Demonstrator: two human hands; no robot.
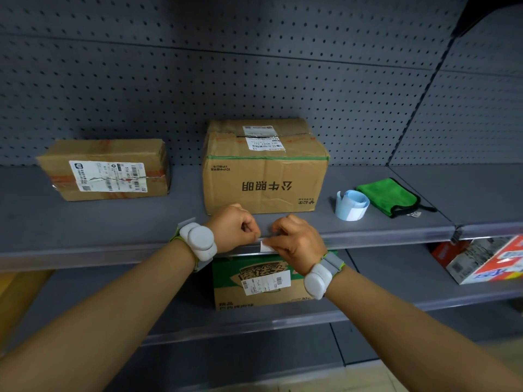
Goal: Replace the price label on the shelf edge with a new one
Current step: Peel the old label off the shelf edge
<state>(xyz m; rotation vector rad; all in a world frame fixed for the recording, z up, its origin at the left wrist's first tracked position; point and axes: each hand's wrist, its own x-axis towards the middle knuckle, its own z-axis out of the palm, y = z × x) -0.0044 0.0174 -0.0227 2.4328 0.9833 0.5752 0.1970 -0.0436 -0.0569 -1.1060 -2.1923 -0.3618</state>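
A small white price label (264,246) sits at the clear strip along the shelf edge (382,236), in front of the big cardboard box. My right hand (297,243) has its fingers curled over the label and pinches its right part. My left hand (233,229) is curled just left of it, fingertips at the strip's top edge by the label's left end. Whether the left fingers grip the label itself is hidden. A roll of blue-backed blank labels (351,205) stands on the shelf to the right.
A large cardboard box (264,176) stands right behind my hands, a flatter box (106,169) to the left. A green cloth (389,196) lies beside the roll. On the lower shelf are a green-and-brown carton (254,281) and a red-white box (489,260).
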